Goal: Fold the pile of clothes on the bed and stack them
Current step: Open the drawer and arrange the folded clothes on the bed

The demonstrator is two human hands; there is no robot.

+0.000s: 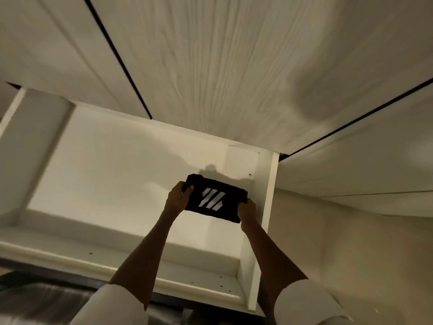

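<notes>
Both hands raised, gripping folded black garment (216, 198) by its ends: left hand (178, 197) pinching left edge, thumb over top; right hand (246, 212) curling round right, near corner. Holding it up inside open white cupboard (112, 165), toward right wall, white stripe logo (212, 199) facing camera. Showing above: pale wood-grain doors (210, 66). Wearing white sleeves (112, 306).
</notes>
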